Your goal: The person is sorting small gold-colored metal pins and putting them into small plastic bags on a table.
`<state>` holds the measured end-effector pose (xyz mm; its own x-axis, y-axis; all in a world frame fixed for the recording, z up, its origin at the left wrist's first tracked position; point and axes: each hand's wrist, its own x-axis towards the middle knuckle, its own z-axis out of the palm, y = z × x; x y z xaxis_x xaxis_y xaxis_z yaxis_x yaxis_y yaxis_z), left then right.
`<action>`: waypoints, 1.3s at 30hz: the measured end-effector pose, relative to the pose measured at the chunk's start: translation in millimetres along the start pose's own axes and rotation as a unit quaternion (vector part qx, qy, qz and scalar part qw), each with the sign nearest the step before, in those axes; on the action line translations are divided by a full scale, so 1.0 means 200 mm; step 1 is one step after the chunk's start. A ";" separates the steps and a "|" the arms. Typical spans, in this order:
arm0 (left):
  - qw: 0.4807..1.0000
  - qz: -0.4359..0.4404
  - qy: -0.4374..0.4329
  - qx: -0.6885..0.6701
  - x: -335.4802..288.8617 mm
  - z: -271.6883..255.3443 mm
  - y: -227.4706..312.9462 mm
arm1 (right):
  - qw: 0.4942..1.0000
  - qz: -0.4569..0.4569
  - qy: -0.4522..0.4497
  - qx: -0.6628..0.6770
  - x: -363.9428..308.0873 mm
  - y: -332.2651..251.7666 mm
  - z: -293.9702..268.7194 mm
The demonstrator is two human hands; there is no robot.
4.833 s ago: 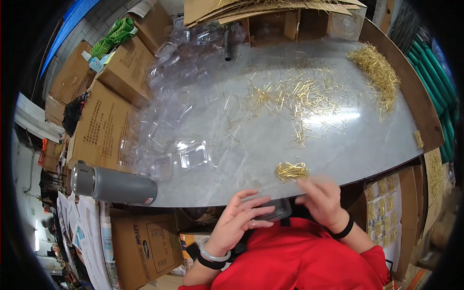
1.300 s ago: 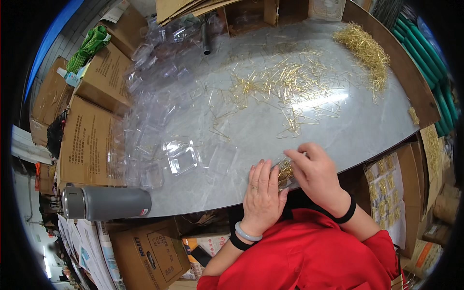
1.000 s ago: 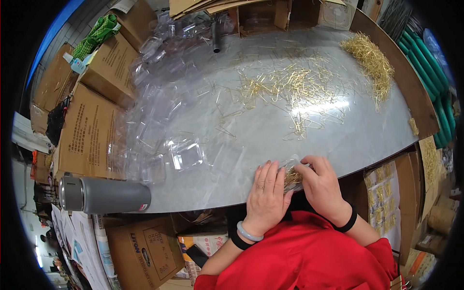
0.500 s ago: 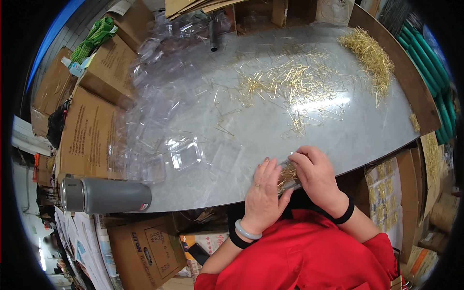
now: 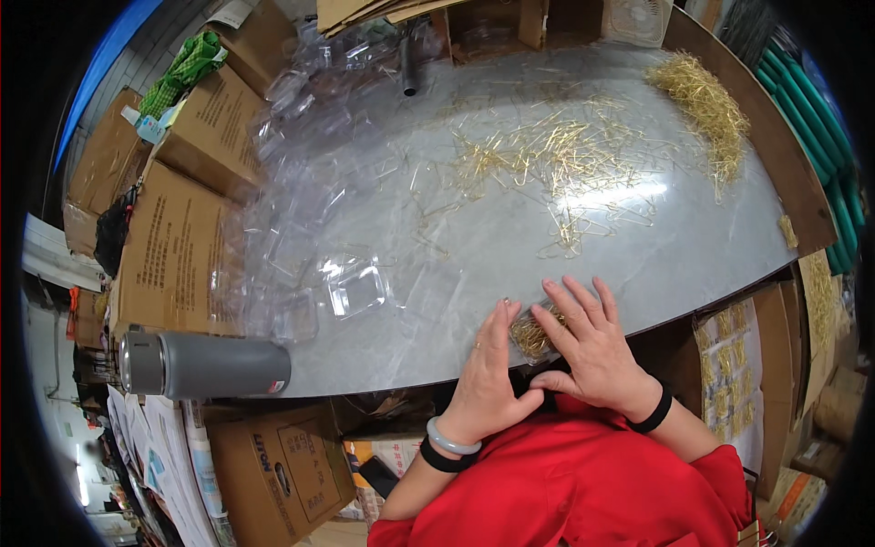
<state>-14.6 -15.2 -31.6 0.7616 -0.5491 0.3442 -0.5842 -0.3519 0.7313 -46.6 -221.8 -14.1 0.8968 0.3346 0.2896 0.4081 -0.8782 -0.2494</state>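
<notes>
A small clear plastic box [image 5: 531,337] packed with gold wire hooks sits at the table's near edge, between my two hands. My left hand [image 5: 489,374] is beside its left side, fingers straight and close together, the fingertips at the box's edge. On the other side, my right hand [image 5: 591,348] has its fingers spread, with the index finger over the box's right part. Neither hand wraps round the box. Farther out lies a loose scatter of gold wire hooks [image 5: 556,155]. Part of the box is hidden by my fingers.
Many clear plastic boxes [image 5: 355,285] cover the table's left side. A grey bottle [image 5: 223,366] lies at the near left edge, beside cardboard boxes [image 5: 173,251]. A dense heap of gold hooks [image 5: 706,114] lies at the far right against a brown rim [image 5: 793,173].
My right hand has gone from bent, pinching fingers to spread ones. The left fingers have turned edge-on, and more of the hooks in the box shows. The view has shifted slightly.
</notes>
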 end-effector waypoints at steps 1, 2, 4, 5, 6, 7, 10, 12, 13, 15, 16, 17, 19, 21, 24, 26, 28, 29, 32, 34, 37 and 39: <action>0.999 0.006 -0.028 -0.025 0.01 -0.03 0.01 | 1.000 -0.004 0.002 0.011 0.00 -0.01 0.00; 0.997 0.012 -0.056 -0.049 0.01 -0.05 0.01 | 1.000 -0.009 0.003 0.022 0.00 -0.01 0.00; 0.994 0.016 -0.073 -0.074 0.02 -0.07 0.00 | 1.000 -0.012 0.011 0.008 0.02 -0.02 0.01; 0.991 0.006 -0.085 -0.103 0.02 -0.07 -0.01 | 1.000 -0.005 0.020 0.013 0.02 -0.02 0.01; 0.987 -0.006 -0.097 -0.131 0.01 -0.08 -0.02 | 0.999 0.002 0.029 0.021 0.03 -0.03 0.01; 0.987 -0.005 -0.095 -0.129 0.01 -0.09 -0.02 | 0.999 0.000 0.031 0.020 0.03 -0.03 0.01; 0.974 -0.009 -0.090 -0.207 0.00 -0.09 -0.03 | 0.999 -0.008 0.033 0.032 0.02 -0.04 0.03; 0.946 -0.033 -0.060 -0.317 -0.01 -0.06 -0.06 | 0.997 -0.006 0.064 0.043 0.01 -0.03 0.08; 0.945 -0.034 -0.060 -0.318 -0.02 -0.05 -0.06 | 0.997 -0.006 0.062 0.044 0.00 -0.04 0.06; 0.937 -0.048 -0.012 -0.347 -0.03 -0.03 -0.07 | 0.988 0.024 0.134 0.078 -0.01 -0.07 0.02; 0.936 -0.049 -0.013 -0.347 -0.03 -0.02 -0.07 | 0.988 0.025 0.133 0.078 0.01 -0.06 0.02; 0.932 -0.058 0.010 -0.359 -0.03 -0.01 -0.08 | 0.992 0.040 0.113 0.039 0.03 -0.05 0.02; 0.924 -0.065 0.071 -0.370 -0.02 0.01 -0.07 | 0.994 0.054 0.095 -0.002 0.06 -0.05 0.01; 0.946 -0.069 0.065 -0.310 -0.03 0.00 -0.06 | 0.992 0.051 0.111 0.030 0.06 -0.09 0.00; 0.984 -0.064 0.040 -0.162 -0.01 -0.01 -0.01 | 0.994 0.049 0.092 0.025 0.05 -0.09 0.02; 0.996 -0.051 0.023 -0.071 0.02 0.00 0.00 | 0.998 0.055 0.008 0.028 0.05 -0.06 0.02; 0.999 -0.014 0.007 0.029 0.03 0.02 -0.01 | 0.995 0.057 0.006 0.086 0.03 -0.02 0.00; 0.999 -0.014 0.006 0.028 0.03 0.02 0.00 | 0.988 0.059 0.004 0.144 0.02 0.00 0.00; 0.999 -0.013 -0.001 0.052 0.03 0.03 0.01 | 0.980 0.062 0.004 0.191 -0.01 0.04 0.00; 0.995 -0.013 -0.011 0.097 0.04 0.05 0.02 | 0.999 0.015 -0.034 0.025 -0.01 0.04 0.00; 0.995 -0.015 -0.005 0.101 0.05 0.07 0.02 | 0.999 0.006 -0.031 -0.020 -0.01 0.05 -0.02; 0.993 -0.013 -0.006 0.114 0.06 0.07 0.03 | 0.999 0.004 -0.028 -0.033 -0.01 0.05 0.00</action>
<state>-12.9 -33.9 -31.0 0.7741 -0.5471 0.3186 -0.6144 -0.5276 0.5867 -45.3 -231.4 -17.4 0.9092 0.3437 0.2351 0.3898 -0.9011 -0.1898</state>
